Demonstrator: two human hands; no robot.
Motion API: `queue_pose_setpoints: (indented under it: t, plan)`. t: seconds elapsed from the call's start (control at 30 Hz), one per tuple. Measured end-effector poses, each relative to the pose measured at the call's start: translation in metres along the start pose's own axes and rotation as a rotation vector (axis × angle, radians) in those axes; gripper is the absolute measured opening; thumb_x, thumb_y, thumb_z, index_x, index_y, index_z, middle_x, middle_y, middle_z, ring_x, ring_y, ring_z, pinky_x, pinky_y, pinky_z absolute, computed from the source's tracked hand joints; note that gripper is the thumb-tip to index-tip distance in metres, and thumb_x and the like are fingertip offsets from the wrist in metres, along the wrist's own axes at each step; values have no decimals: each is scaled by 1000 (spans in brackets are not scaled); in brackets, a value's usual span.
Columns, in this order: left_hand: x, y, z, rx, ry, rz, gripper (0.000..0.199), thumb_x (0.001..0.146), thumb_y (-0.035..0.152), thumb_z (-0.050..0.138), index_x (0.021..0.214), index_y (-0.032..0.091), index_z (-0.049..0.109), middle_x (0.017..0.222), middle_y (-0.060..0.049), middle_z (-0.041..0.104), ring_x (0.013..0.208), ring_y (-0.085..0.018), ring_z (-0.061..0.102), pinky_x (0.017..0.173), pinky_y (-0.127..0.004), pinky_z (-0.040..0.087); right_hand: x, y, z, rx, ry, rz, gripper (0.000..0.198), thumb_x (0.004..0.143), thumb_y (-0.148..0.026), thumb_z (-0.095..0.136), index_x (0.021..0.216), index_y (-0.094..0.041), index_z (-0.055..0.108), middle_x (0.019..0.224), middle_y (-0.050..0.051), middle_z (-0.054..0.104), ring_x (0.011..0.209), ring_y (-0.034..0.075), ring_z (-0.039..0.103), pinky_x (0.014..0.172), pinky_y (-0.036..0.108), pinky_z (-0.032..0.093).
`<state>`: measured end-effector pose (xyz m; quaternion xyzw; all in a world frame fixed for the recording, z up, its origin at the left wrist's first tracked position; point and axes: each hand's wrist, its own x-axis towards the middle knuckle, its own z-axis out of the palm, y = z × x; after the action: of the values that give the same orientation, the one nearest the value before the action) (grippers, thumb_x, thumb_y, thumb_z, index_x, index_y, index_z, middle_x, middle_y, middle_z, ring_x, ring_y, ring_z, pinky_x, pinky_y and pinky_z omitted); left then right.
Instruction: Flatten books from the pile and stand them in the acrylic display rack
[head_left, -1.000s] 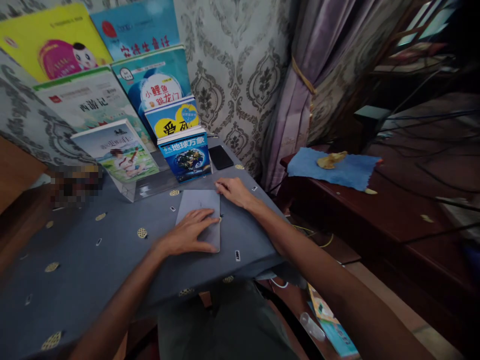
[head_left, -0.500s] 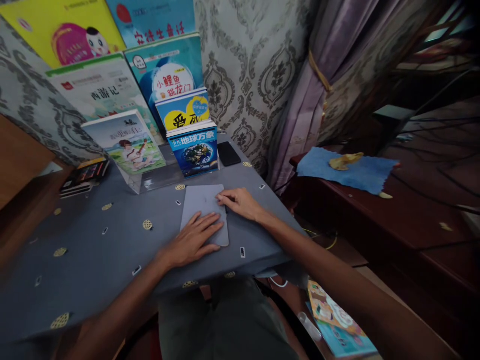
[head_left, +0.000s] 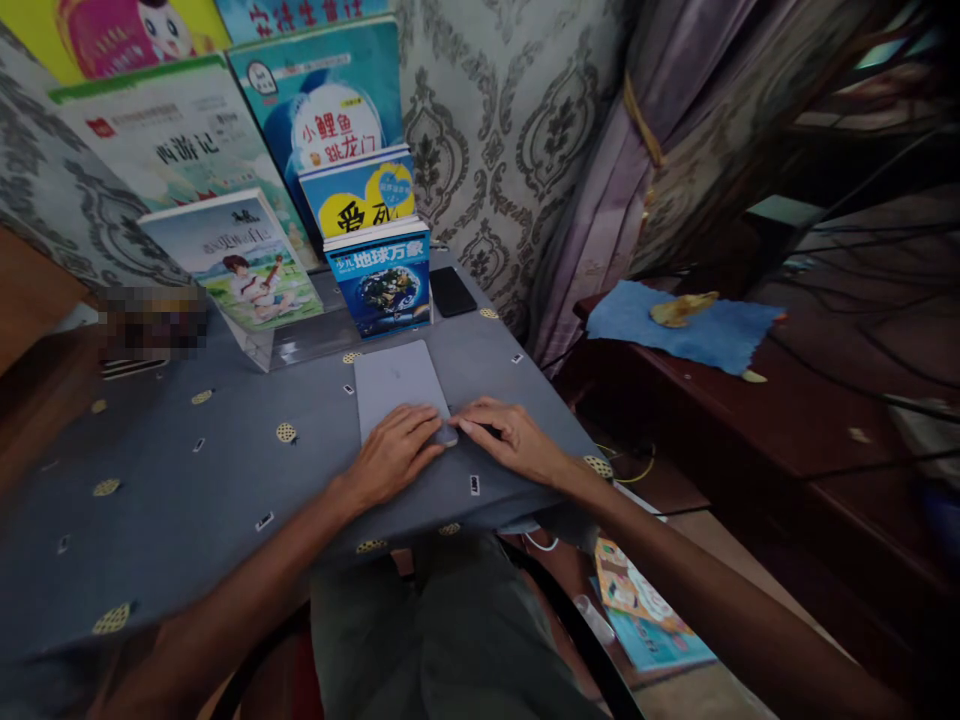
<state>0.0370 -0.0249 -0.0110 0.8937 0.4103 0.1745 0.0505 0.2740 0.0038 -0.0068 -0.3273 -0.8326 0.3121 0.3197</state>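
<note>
A thin grey notebook (head_left: 397, 378) with a small faint mark on its cover lies closed on the patterned tablecloth. My left hand (head_left: 397, 450) rests across its near part, fingers stretched out and palm down. At the notebook's right edge, close to the near corner, my right hand (head_left: 514, 438) has thumb and forefinger brought together against the edge. The tips are partly hidden, and a dark gap shows under the curled fingers.
Behind the notebook, a clear stand (head_left: 300, 345) carries several children's books, a blue earth book (head_left: 386, 285) in front. Beside it lies a black phone (head_left: 452, 292). A dark red cabinet (head_left: 675, 390) with a blue cloth (head_left: 675, 325) stands right. Books (head_left: 652, 620) lie on the floor.
My right hand has slid down the notebook's right edge toward the near corner. My left hand stays flat on the cover. The view has shifted, and the notebook sits slightly turned.
</note>
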Motion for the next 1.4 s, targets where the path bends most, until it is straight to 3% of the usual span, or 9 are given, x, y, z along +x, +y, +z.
queue_pose_setpoints:
  t: [0.23,0.53,0.67,0.83,1.03,1.23,1.4]
  plan:
    - [2,1,1,-41,75,16,37,104,33,41,128,16,64,135,-11,67,128,-22,61,113,-47,47,1,4,1,36,17,27,34,104,-38,44,112,-24,74,104,6,76,97,20,68,88,36,53]
    - [1,5,1,-4,37,1,38,104,32,41,131,16,62,137,-12,65,131,-23,59,114,-48,46,-2,-1,1,11,11,-15,33,103,-35,44,112,-24,74,99,7,75,92,21,68,86,37,54]
    - [0,3,3,9,22,-3,38,102,36,48,134,20,59,140,-11,63,132,-24,58,114,-49,46,-5,-2,5,-107,-42,-112,34,104,-33,42,106,-22,74,95,7,75,90,21,66,86,37,54]
    - [-4,4,3,83,-21,6,40,104,36,43,136,16,56,143,-13,60,134,-23,56,116,-47,43,-10,0,10,-328,-40,-261,33,103,-26,42,103,-18,74,91,10,74,87,22,66,81,37,53]
    - [-35,18,-7,216,-87,15,41,106,27,35,142,18,51,146,-12,58,140,-22,49,117,-45,40,-18,-10,15,-485,-42,-303,27,101,-23,48,111,-21,73,104,10,76,100,24,65,85,40,51]
    - [-77,14,-24,283,-32,-17,39,103,22,40,139,19,56,141,-10,63,135,-23,55,112,-43,47,-20,-21,21,-548,-42,-280,27,98,-19,52,114,-22,73,104,11,74,103,27,64,89,45,50]
    - [-90,10,-26,247,57,-50,39,103,23,40,138,18,57,138,-10,64,133,-22,57,108,-41,51,-11,-27,33,-547,-39,-291,27,100,-22,49,112,-19,73,104,12,75,104,27,65,92,46,52]
